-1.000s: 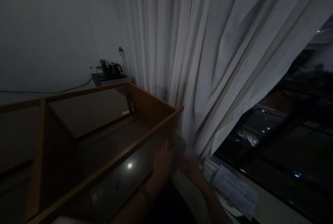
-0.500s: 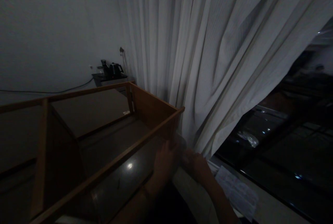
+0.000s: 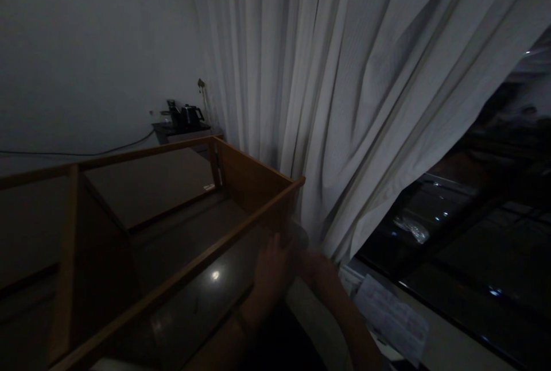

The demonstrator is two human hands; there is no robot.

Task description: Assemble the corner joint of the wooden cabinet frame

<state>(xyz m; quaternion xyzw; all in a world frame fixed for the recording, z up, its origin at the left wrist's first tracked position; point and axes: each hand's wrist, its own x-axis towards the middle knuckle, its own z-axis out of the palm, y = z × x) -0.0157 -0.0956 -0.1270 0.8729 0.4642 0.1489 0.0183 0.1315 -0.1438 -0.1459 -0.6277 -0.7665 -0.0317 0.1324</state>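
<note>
Both of my hands work close together at the near right corner of a wooden cabinet frame (image 3: 232, 237), and the light is dim. My left hand (image 3: 272, 265) is beside the corner post, its fingers bent in toward a pale, see-through thing (image 3: 302, 238) too blurred to name. Just to the right, my right hand (image 3: 318, 270) looks closed, with its fingertips smeared and partly hidden. What either hand grips does not show clearly. Along the near side of the frame, a glossy panel (image 3: 206, 296) reflects a light.
A long pale curtain (image 3: 344, 101) hangs right behind the corner. Dark window glass (image 3: 456, 233) lies to the right, with printed paper (image 3: 391, 316) below it. A black kettle (image 3: 190, 115) stands on a small table at the back, and a cable (image 3: 107, 151) runs along the wall.
My right hand has shifted slightly left and down, closer to my left hand. My left hand stays at the corner. The cabinet frame has not moved.
</note>
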